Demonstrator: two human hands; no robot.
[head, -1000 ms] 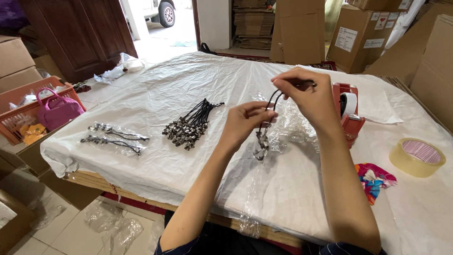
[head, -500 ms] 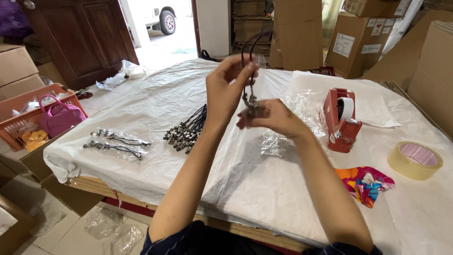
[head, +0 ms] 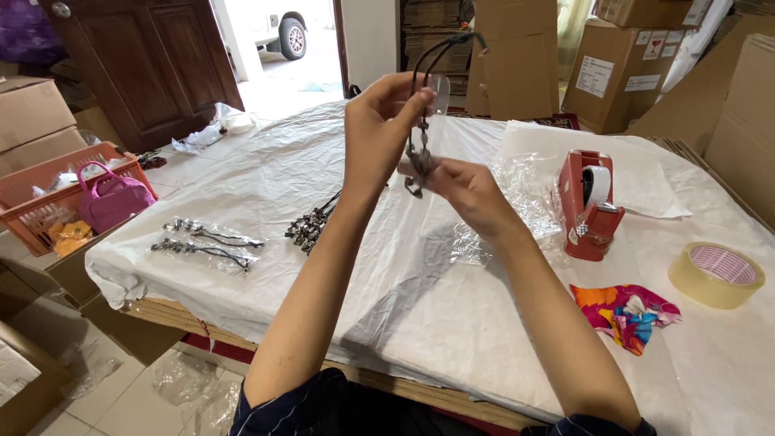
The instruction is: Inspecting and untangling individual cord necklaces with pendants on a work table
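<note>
- left hand (head: 379,129) raised above the bench (head: 387,307) middle, fingers pinching the black cord of a necklace (head: 420,153)
- right hand (head: 464,190) just below, fingers pinching the metal pendant end
- necklace hangs between both hands, off the bench
- pile of necklaces (head: 311,226) left of the arms; two bagged ones (head: 206,242) near left edge
- red tape dispenser (head: 589,206) and tape roll (head: 717,274) toward right edge

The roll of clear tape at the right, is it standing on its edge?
No, the roll of clear tape lies flat on the plastic-covered table, with its open core facing upward, beside the red tape dispenser.
</note>
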